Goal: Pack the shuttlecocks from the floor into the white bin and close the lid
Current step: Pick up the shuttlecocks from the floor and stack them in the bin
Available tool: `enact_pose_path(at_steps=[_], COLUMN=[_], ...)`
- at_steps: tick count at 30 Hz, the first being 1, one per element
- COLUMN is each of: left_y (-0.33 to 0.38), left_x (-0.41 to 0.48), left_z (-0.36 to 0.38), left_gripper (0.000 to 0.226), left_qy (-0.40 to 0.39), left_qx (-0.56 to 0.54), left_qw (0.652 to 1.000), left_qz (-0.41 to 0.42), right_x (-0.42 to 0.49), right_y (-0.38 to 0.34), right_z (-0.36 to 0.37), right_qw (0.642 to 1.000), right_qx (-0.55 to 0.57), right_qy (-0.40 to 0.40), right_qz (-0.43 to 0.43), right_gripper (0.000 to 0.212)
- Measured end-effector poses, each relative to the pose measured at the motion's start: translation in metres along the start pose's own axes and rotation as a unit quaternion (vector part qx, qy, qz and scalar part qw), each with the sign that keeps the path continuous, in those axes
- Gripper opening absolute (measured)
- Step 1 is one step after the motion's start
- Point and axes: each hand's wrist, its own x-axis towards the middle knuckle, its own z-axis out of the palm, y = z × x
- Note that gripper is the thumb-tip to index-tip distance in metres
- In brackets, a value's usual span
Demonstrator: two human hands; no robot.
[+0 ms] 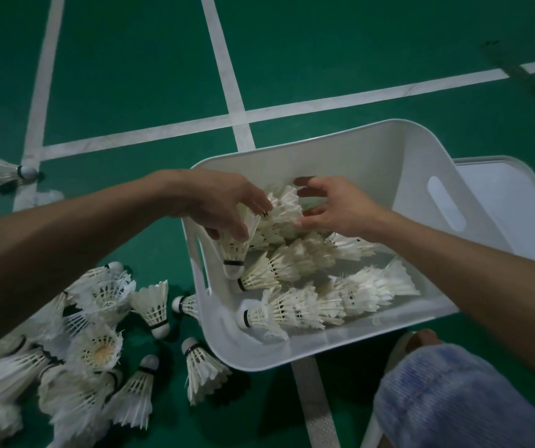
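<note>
Many loose shuttlecocks (98,318) lie on the green floor (149,240) at the near left, just beside the white bin (372,150). Inside it, nested rows (292,312) lie side by side. Over the far row, the left hand (217,202) pinches one shuttlecock (232,253), cork down. The right hand (337,208) curls loosely round the stack (283,205). It seems best to slide the cork straight into the open feathers, gently. The lid (511,202) lies beyond, just beside the bin.
</note>
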Motion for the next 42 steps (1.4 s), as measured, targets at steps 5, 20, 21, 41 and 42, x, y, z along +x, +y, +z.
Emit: enact_pose_path(at_steps=[5,20,21,41,42], left_y=[0.003,0.043,0.047,0.004,0.002], left_x=[-0.006,-0.003,-0.003,0.024,0.026], left_z=[-0.007,-0.003,-0.002,0.027,0.027], left_gripper=[0.051,0.06,0.063,0.084,0.082], left_qy=[-0.016,0.107,0.122,0.206,0.214], left_qx=[-0.027,-0.048,-0.039,0.309,0.314], left_qw=[0.999,0.977,0.974,0.923,0.92], left_qz=[0.024,0.178,0.186,0.096,0.099], right_x=[-0.004,-0.041,-0.041,-0.006,-0.006], right_y=[-0.001,-0.019,-0.021,0.025,0.024], right_z=[-0.004,-0.033,-0.032,-0.028,-0.024], right_qw=[1.0,0.975,0.979,0.986,0.986], right_qx=[0.008,0.193,0.172,0.094,0.105], right_qy=[0.016,-0.052,-0.046,0.139,0.128], right_qz=[-0.006,-0.097,-0.104,-0.021,-0.022], right_gripper=[0.083,0.088,0.089,0.072,0.069])
